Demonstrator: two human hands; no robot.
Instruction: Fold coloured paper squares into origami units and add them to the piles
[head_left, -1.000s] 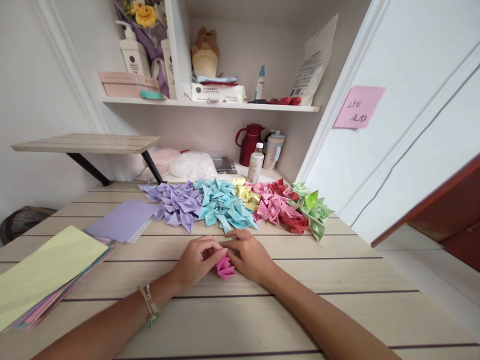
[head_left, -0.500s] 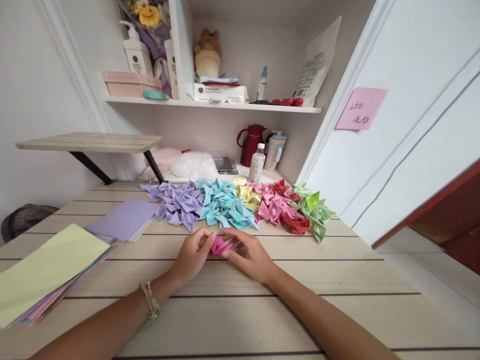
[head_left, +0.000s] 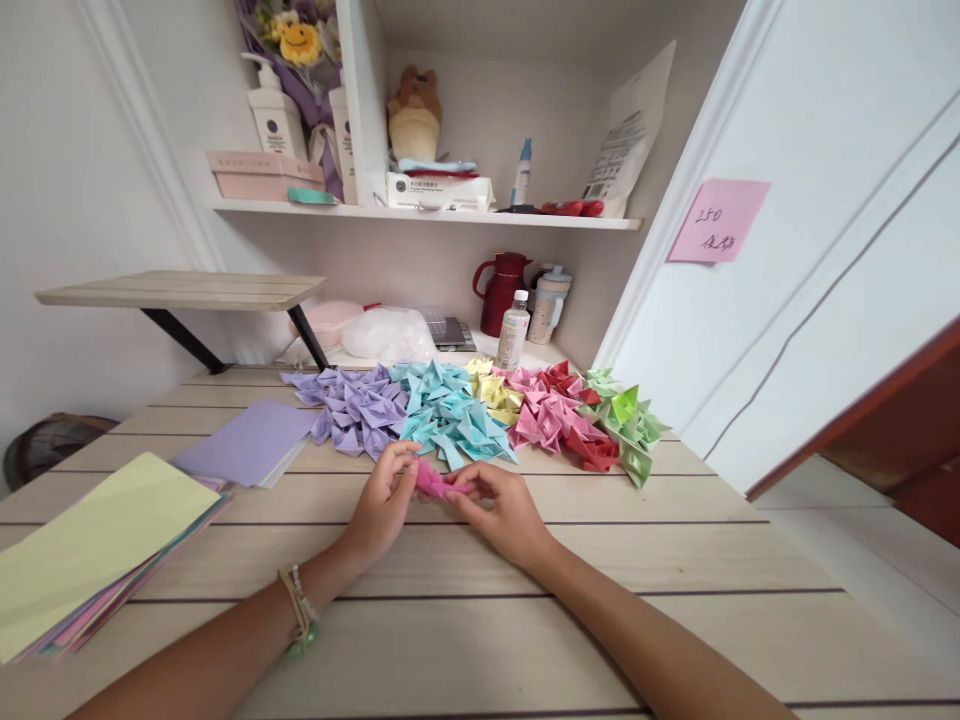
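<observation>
A bright pink folded paper piece (head_left: 433, 482) is held between both hands above the wooden table. My left hand (head_left: 384, 498) pinches its left end between thumb and fingers. My right hand (head_left: 501, 510) grips the right end the same way, fingers closed. The pink paper is slightly blurred, so its exact folds cannot be made out. Just beyond the hands lie heaps of folded paper pieces: purple (head_left: 358, 408), light blue (head_left: 450, 410), yellow (head_left: 499, 393), pink (head_left: 547, 415), red (head_left: 592, 452) and green (head_left: 634, 425).
At the left lie a yellow-topped stack of paper sheets (head_left: 112, 540) and a purple-topped stack (head_left: 244, 440). A small raised wooden shelf (head_left: 184, 290) stands behind them. Beyond the heaps are a bottle (head_left: 513, 335), a red jug (head_left: 504, 290) and a cup (head_left: 550, 305).
The right fingers have closed onto the pink paper's right end, which now stretches out sideways between the hands. The left hand has shifted slightly left. The heaps are unchanged.
</observation>
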